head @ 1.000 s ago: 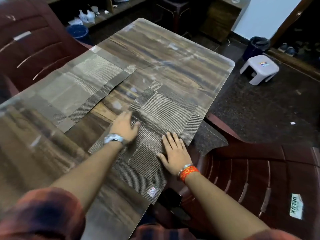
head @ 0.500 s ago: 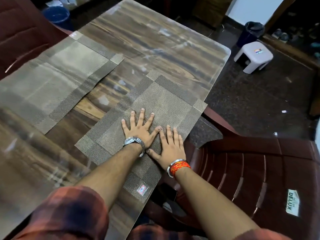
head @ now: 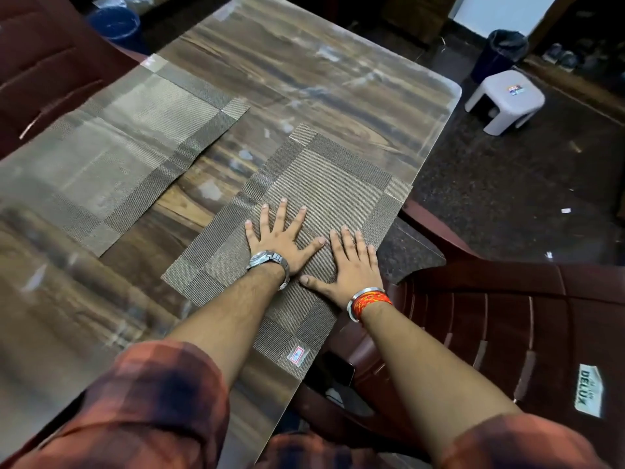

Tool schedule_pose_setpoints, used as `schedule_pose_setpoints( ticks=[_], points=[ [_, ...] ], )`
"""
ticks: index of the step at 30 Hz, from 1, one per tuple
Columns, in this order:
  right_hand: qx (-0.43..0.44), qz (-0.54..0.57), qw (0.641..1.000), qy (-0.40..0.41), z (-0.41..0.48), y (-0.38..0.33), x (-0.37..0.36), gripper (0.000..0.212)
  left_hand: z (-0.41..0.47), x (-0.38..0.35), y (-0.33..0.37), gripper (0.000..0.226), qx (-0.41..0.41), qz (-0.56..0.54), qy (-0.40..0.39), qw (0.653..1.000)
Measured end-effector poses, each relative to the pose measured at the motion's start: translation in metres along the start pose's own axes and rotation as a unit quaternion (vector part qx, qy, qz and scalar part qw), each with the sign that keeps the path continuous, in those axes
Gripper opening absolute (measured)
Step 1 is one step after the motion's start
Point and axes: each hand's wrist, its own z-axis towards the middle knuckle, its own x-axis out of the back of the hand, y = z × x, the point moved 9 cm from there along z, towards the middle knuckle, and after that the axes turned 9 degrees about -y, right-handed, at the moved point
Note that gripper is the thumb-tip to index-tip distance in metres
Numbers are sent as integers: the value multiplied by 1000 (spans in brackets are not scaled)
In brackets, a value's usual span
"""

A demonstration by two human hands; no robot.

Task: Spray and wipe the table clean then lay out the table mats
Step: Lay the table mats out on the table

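Observation:
A woven brown table mat (head: 324, 184) lies flat near the right edge of the wood-grain table (head: 304, 72). My left hand (head: 282, 240), with a watch on the wrist, rests palm down on the mat with fingers spread. Beside it my right hand (head: 351, 265), with an orange wrist band, also presses flat on the same mat. A second mat (head: 111, 154) lies on the left side of the table, its far corner slightly buckled. Neither hand holds anything.
A dark red plastic chair (head: 507, 333) stands tight against the table's right edge below my right arm. Another red chair (head: 44, 62) sits at the far left. On the dark floor stand a white stool (head: 504, 99) and a dark bin (head: 500, 52).
The near mat has been straightened along the table's edge. My left hand moved from the mat's left part to lie flat beside my right hand; both hands now rest still.

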Motion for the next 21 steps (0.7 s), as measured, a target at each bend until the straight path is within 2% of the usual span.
schedule_pose_setpoints(
  ticks=[21],
  points=[
    [-7, 4, 1000, 20, 3, 0, 6, 114, 9, 3, -1, 83, 2, 36, -1, 999]
  ],
)
